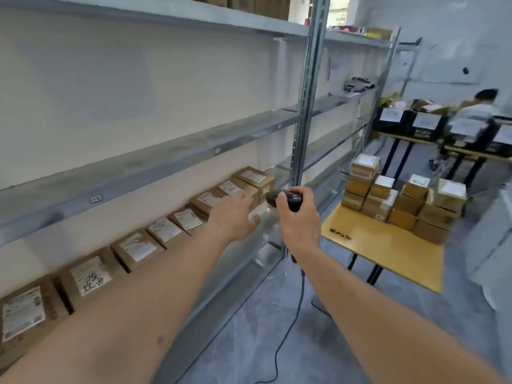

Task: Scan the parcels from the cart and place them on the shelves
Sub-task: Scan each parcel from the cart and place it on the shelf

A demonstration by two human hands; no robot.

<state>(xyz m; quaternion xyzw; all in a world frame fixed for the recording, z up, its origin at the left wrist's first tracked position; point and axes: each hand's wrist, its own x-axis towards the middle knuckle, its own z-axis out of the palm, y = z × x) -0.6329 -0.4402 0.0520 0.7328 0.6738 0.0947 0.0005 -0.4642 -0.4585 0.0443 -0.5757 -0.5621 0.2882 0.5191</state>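
Several brown parcels (138,249) with white labels stand in a row on a lower metal shelf (243,267) at the left. My left hand (235,217) reaches out over the row's far end with fingers spread and holds nothing. Just right of it, my right hand (297,220) grips a black barcode scanner (284,199), whose cable hangs to the floor. More stacked parcels (401,202) sit on the yellow-topped cart (382,245) to the right.
A bare shelf (155,167) runs above the parcels, beside a metal upright (306,106). The scanner cable (288,336) trails across the grey floor. A seated person (473,112) works at tables with black bins (410,123) at the back right.
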